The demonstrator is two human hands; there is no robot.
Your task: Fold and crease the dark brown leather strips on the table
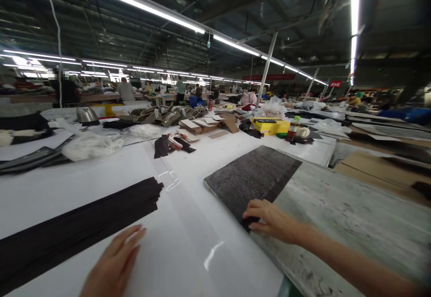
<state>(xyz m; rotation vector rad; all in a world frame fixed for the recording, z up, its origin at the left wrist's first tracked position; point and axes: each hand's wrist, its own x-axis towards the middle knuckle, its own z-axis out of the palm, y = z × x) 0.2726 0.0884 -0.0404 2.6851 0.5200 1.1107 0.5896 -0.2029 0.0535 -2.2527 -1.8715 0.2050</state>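
My right hand (269, 220) is at the near corner of a dark, textured fabric sheet (256, 176). Its thumb and fingers close around the sheet's edge, and the fingertips are partly hidden. This sheet lies on a greyish-white, stained board (323, 211) on the right side of the table. Over the white tabletop (188, 243), my left hand (116, 261) has its fingers stretched out and holds nothing. Just beyond it lies a long stack of black fabric strips (84, 223), with uneven ends toward the middle of the table.
Farther back are a yellow box (271, 126), a bottle (293, 128), cardboard pieces (202, 124), black scraps (161, 146) and clear plastic bags (96, 146). A metal kettle (86, 115) stands at the left. Brown cardboard (384, 176) is stacked to the right. People work in the background.
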